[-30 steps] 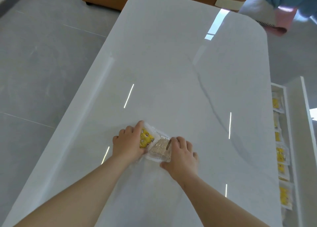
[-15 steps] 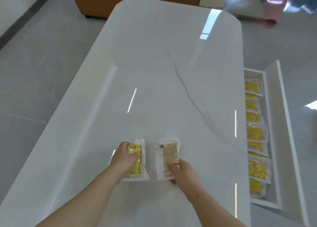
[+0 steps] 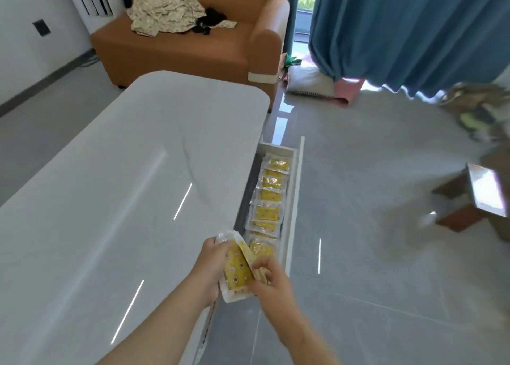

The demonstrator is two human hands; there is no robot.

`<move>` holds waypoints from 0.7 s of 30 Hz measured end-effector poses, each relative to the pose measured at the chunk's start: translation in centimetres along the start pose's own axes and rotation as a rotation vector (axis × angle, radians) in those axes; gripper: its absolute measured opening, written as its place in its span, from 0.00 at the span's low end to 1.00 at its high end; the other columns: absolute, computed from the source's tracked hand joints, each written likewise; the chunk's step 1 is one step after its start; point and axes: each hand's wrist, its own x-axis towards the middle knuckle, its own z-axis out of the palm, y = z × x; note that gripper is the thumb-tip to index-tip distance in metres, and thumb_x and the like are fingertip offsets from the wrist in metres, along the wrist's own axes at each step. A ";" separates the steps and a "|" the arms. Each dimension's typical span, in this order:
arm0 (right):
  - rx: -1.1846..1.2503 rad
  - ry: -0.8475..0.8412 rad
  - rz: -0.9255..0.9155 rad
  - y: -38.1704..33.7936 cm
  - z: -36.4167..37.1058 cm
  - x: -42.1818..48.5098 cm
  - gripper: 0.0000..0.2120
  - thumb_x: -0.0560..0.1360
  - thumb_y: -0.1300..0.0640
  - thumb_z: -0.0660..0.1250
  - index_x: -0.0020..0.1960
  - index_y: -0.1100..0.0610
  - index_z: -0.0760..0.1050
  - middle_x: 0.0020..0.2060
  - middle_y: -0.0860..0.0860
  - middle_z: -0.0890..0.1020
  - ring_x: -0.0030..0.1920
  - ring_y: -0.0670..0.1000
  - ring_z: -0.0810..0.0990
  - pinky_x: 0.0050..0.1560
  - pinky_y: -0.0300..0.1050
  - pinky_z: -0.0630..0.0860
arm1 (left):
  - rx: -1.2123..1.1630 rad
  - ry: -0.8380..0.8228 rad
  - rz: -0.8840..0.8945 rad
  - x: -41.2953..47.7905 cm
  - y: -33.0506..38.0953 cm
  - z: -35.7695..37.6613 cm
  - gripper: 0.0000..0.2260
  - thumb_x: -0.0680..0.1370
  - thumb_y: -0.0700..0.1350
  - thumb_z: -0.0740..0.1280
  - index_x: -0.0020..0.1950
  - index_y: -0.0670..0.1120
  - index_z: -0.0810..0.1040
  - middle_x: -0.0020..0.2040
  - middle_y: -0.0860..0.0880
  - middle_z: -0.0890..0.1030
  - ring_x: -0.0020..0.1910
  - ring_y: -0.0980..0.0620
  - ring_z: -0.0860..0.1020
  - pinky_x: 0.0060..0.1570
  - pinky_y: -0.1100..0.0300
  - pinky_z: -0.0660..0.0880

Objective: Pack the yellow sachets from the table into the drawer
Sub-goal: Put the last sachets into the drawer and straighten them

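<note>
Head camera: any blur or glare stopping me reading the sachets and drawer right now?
Head view: the held sachets and the drawer contents read fairly clearly; motion blur smears the right side, worst at the cardboard box; thin glare streaks cross the glossy table.

A pair of yellow sachets [image 3: 238, 271] with white sealed edges stood nearly upright, overlapping, gripped between the left hand [image 3: 208, 268] and right hand [image 3: 271, 277]. Just beyond the hands, the white drawer [image 3: 293, 199] stood open, holding a row of packed sachets [image 3: 269, 196] that overlapped, running away from the hands.
</note>
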 end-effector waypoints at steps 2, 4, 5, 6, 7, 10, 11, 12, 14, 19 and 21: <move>0.003 0.011 -0.054 -0.6 -3.2 -2.3 0.17 0.68 0.73 0.62 0.41 0.50 0.75 0.47 0.48 0.80 0.41 0.47 0.77 0.36 0.34 0.73 | 0.006 -0.036 0.008 -3.1 0.5 3.4 0.09 0.79 0.45 0.63 0.57 0.43 0.72 0.50 0.39 0.81 0.46 0.41 0.81 0.44 0.48 0.79; 0.053 0.029 -0.081 -1.5 -5.9 -3.9 0.18 0.67 0.75 0.64 0.38 0.52 0.78 0.44 0.40 0.81 0.45 0.47 0.79 0.41 0.37 0.76 | 0.047 -0.022 0.020 -5.4 1.0 5.9 0.08 0.78 0.41 0.64 0.56 0.45 0.71 0.51 0.40 0.80 0.48 0.40 0.81 0.44 0.47 0.79; 0.083 0.031 -0.083 -2.1 -7.1 -4.5 0.16 0.67 0.74 0.66 0.37 0.53 0.79 0.45 0.37 0.80 0.47 0.46 0.80 0.44 0.39 0.78 | 0.062 -0.010 0.021 -6.1 1.3 6.9 0.09 0.78 0.39 0.64 0.57 0.45 0.71 0.51 0.40 0.80 0.47 0.40 0.80 0.42 0.48 0.79; 0.104 0.023 -0.080 -2.8 -8.3 -5.0 0.13 0.68 0.71 0.68 0.37 0.54 0.80 0.48 0.35 0.79 0.49 0.43 0.79 0.45 0.39 0.79 | 0.071 -0.003 0.027 -6.7 1.8 7.8 0.09 0.78 0.37 0.63 0.57 0.44 0.71 0.50 0.39 0.80 0.46 0.40 0.80 0.40 0.49 0.79; 0.124 0.007 -0.077 -3.5 -9.5 -5.5 0.09 0.69 0.68 0.70 0.38 0.55 0.81 0.51 0.37 0.78 0.50 0.41 0.78 0.44 0.36 0.79 | 0.084 0.003 0.038 -7.2 2.4 8.7 0.09 0.78 0.36 0.63 0.57 0.44 0.72 0.49 0.40 0.80 0.44 0.41 0.81 0.38 0.51 0.78; 0.215 0.061 -0.064 -5.5 -12.6 -5.6 0.06 0.74 0.65 0.65 0.45 0.56 0.78 0.52 0.49 0.81 0.45 0.42 0.80 0.34 0.28 0.74 | 0.130 0.010 0.095 -7.6 4.1 10.6 0.08 0.78 0.37 0.64 0.56 0.46 0.73 0.48 0.42 0.80 0.43 0.43 0.81 0.39 0.49 0.79; 0.212 0.101 -0.054 -6.1 -13.6 -5.3 0.08 0.76 0.65 0.64 0.51 0.55 0.76 0.50 0.51 0.81 0.43 0.43 0.81 0.32 0.29 0.74 | 0.139 0.010 0.105 -7.6 4.5 11.3 0.08 0.77 0.37 0.65 0.55 0.46 0.73 0.48 0.43 0.81 0.44 0.43 0.81 0.42 0.46 0.80; 0.188 0.130 -0.040 -6.6 -14.4 -4.8 0.10 0.77 0.64 0.63 0.56 0.54 0.73 0.49 0.49 0.81 0.42 0.43 0.81 0.32 0.30 0.74 | 0.142 0.001 0.116 -7.5 4.8 12.1 0.08 0.77 0.37 0.65 0.53 0.47 0.74 0.48 0.43 0.81 0.44 0.43 0.82 0.46 0.44 0.80; 0.130 0.149 -0.009 -7.4 -15.8 -3.2 0.17 0.77 0.63 0.62 0.64 0.51 0.66 0.51 0.47 0.77 0.43 0.44 0.81 0.32 0.30 0.74 | 0.135 -0.032 0.129 -6.8 5.2 13.7 0.08 0.76 0.37 0.66 0.49 0.49 0.74 0.47 0.44 0.82 0.44 0.44 0.82 0.47 0.44 0.79; 0.077 0.111 0.080 -10.1 -19.5 1.8 0.31 0.76 0.65 0.64 0.73 0.49 0.56 0.41 0.47 0.77 0.37 0.44 0.79 0.27 0.34 0.74 | 0.119 -0.062 0.104 -3.4 7.4 17.3 0.12 0.75 0.37 0.68 0.56 0.48 0.73 0.49 0.45 0.81 0.44 0.45 0.82 0.42 0.49 0.80; 0.070 0.090 0.094 -11.7 -20.6 4.5 0.33 0.75 0.68 0.65 0.74 0.50 0.56 0.40 0.48 0.77 0.36 0.45 0.79 0.24 0.34 0.73 | 0.114 -0.053 0.102 -1.2 9.2 18.1 0.14 0.74 0.37 0.69 0.57 0.48 0.72 0.49 0.44 0.81 0.45 0.45 0.82 0.46 0.46 0.79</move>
